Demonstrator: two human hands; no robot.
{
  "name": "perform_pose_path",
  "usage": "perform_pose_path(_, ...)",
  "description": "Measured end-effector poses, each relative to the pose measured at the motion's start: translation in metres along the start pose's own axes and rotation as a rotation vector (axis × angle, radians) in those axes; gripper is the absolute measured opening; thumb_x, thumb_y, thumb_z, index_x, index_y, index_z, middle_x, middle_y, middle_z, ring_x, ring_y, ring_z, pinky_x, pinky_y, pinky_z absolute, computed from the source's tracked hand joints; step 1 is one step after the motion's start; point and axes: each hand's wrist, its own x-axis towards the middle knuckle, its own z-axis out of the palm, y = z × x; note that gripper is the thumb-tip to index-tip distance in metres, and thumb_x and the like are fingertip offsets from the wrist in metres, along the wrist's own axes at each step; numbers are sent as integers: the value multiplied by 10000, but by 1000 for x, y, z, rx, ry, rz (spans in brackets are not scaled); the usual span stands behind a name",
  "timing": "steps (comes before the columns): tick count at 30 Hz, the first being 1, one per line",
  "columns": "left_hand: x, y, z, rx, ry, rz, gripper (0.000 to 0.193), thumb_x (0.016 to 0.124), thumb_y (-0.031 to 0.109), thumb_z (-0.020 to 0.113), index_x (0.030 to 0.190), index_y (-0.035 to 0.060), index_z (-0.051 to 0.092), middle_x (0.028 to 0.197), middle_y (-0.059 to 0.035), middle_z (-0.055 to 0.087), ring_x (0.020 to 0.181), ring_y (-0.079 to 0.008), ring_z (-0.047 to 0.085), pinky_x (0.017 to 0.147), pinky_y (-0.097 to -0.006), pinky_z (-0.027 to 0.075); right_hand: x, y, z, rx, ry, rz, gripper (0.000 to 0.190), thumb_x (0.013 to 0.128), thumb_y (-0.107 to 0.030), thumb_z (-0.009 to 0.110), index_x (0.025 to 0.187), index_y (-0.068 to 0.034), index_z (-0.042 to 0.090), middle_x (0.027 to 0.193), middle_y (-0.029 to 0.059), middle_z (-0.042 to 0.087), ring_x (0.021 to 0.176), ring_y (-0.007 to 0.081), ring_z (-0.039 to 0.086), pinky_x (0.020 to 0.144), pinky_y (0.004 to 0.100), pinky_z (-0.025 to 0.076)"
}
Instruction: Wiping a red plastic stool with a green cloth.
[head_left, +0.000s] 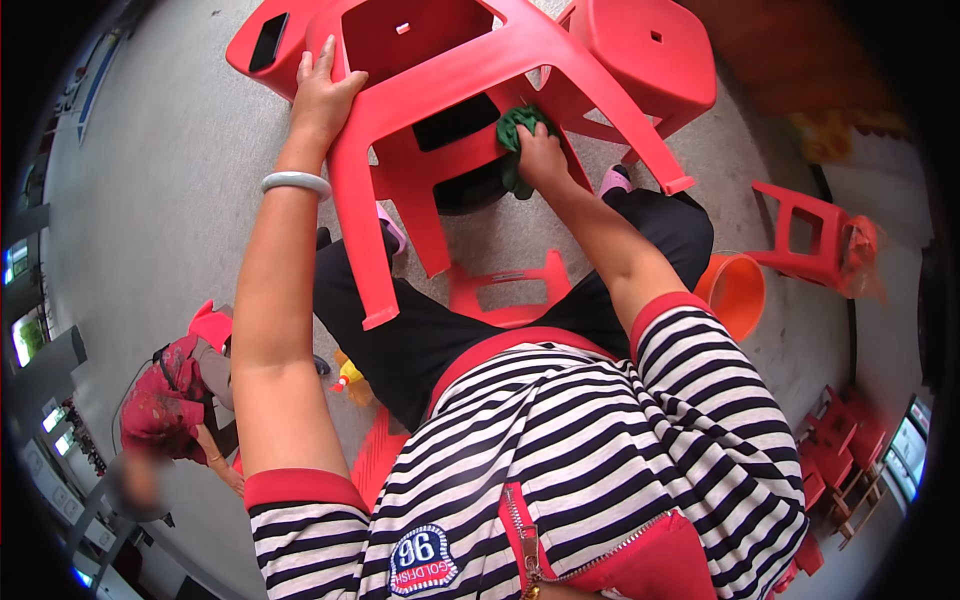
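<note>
A red plastic stool (442, 90) is tipped before me, its legs pointing towards my body. My left hand (321, 94) holds its left side near the top, thumb and fingers spread over the edge. Bunched in my right hand (541, 154) is a green cloth (517, 124), which lies against the stool's inside, by a crossbar between the legs. The cloth and hand hide that part of the stool. Through its openings a dark object (472, 191) shows, too covered to name.
A smartphone (268, 41) lies on a red stool top at upper left; another red stool (652, 52) stands right. An orange bucket (733, 296) is beside my leg, near an overturned stool (806, 236). A person (169, 397) bends at left. Red chairs (840, 435) stand lower right.
</note>
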Motion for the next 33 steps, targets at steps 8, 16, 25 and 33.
perform_pose_path(8, 3, -17, -4, 24, 17, -39, 873, 840, 456, 700, 1594, 165, 371, 1622, -317, 270, 1541, -400, 239, 1219, -423, 277, -124, 20, 20, -169, -162, 357, 574, 892, -87, 606, 1429, 18, 431, 1200, 298, 533, 926, 445, 695, 808, 455, 598)
perform_pose_path(16, 7, -8, 0, -11, -16, 12, 903, 838, 472, 725, 1597, 144, 363, 1617, -337, 257, 1550, -405, 204, 1228, -416, 250, -86, 12, 34, 11, 20, 382, 556, 800, 3, 641, 1310, 41, 421, 1174, 335, 494, 909, 500, 675, 820, 497, 589)
perform_pose_path(25, 7, -12, -5, -14, 14, 20, 965, 845, 540, 748, 1593, 80, 348, 1614, -346, 229, 1548, -413, 172, 1228, -422, 244, -19, -10, 24, 342, 17, 113, 392, 832, -77, 628, 1215, -151, 666, 1305, 305, 484, 1016, 480, 657, 931, 524, 541)
perform_pose_path(33, -30, -51, -22, -695, -116, -243, 1258, 840, 665, 723, 1616, -40, 28, 1650, -252, 188, 1531, -333, 235, 1195, -409, 328, -60, 44, -22, 1292, 12, 397, 498, 851, -37, 655, 1331, -170, 644, 1180, 150, 669, 990, 251, 680, 903, 356, 545)
